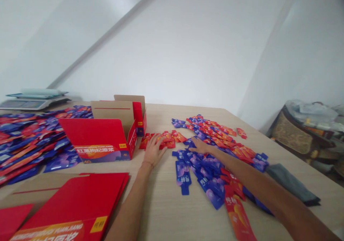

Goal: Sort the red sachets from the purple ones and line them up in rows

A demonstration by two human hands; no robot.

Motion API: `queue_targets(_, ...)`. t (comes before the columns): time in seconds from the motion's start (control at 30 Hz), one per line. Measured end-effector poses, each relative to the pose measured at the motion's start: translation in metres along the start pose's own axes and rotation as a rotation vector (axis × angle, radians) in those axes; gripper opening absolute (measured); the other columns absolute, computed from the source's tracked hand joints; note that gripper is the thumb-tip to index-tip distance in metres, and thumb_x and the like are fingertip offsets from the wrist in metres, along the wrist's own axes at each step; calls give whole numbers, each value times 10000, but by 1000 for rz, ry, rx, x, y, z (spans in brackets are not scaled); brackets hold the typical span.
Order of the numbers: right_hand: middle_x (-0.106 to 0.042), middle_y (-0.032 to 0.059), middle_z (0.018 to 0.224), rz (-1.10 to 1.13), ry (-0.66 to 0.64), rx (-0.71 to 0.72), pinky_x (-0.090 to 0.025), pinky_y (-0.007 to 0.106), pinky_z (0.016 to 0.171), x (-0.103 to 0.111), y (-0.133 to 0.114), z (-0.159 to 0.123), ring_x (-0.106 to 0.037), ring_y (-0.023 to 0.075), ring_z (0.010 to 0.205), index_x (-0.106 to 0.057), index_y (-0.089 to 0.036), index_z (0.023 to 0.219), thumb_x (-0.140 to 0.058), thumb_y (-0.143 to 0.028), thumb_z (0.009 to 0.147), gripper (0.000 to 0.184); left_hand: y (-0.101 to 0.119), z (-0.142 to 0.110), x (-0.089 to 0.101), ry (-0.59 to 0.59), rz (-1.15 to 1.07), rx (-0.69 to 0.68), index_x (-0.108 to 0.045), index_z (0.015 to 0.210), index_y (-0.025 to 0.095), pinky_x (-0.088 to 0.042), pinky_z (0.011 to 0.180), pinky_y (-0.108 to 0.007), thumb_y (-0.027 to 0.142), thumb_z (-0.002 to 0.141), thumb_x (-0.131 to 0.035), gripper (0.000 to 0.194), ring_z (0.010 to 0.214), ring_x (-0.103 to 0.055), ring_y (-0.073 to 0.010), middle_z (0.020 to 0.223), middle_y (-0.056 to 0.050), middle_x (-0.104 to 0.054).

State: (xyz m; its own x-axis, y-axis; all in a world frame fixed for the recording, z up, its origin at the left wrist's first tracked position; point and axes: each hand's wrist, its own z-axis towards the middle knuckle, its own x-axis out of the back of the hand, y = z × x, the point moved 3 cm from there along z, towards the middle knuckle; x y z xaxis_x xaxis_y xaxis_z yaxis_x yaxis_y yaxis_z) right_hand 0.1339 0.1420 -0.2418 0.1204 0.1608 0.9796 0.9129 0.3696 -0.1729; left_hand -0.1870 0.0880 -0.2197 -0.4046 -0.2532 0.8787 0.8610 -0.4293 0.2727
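My left hand (153, 150) lies with fingers spread over a small group of red sachets (169, 139) in the middle of the table. Farther right, my right hand (199, 146) reaches out flat, fingers apart, onto a heap of purple sachets (204, 165). Red sachets (215, 131) stretch along the far side of that heap. One red sachet (238, 216) lies at its near end, and a purple sachet (183, 171) sits at its left edge. Left of my left hand stands an open red carton (96, 137), with a second open carton (139, 117) behind it.
Flattened red cartons (77, 201) lie at the near left. Many larger red and purple pouches (29, 137) are piled behind them. A scale (34, 99) stands at the back left. At right is a folded dark cloth (292, 183); a bag-laden brown chair (292, 133) stands beyond the table.
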Motion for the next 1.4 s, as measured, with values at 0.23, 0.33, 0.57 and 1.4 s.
queue_targets(0.23, -361, 216, 1645, 15, 42, 23, -193, 562, 1267, 0, 19, -65, -258, 398, 1550, -447, -101, 1576, -505, -711, 932, 889, 83, -23, -43, -373, -24, -155, -305, 1621, 227, -220, 1225, -660, 833, 813, -605, 1053, 1550, -176, -468, 1679, -213, -226)
queue_targets(0.33, -325, 193, 1667, 83, 1, 34, -196, 566, 1267, 7, 28, -81, -223, 385, 1566, -426, -134, 1594, -542, -727, 908, 914, 104, -38, -53, -385, -2, -134, -206, 1643, 162, -137, 1261, -607, 793, 953, -375, 951, 1576, -74, -413, 1689, -244, -132)
queue_targets(0.57, -266, 179, 1688, 119, -40, 0, -145, 518, 1291, 10, 52, -79, -177, 357, 1582, -377, -114, 1615, -490, -725, 945, 914, 174, -18, -94, -472, 57, -151, -222, 1637, 124, -151, 1235, -667, 778, 902, -482, 1018, 1563, -85, -465, 1679, -266, -136)
queue_targets(1.4, -50, -23, 1727, 226, 334, -150, -297, 668, 1243, -91, -41, -364, -131, 411, 1562, 126, -448, 1628, -735, -600, 791, 1210, 200, -14, -47, -24, -172, -219, -420, 1510, 152, -315, 1240, -480, 238, 983, -390, 535, 1460, -379, -303, 1528, -139, -473)
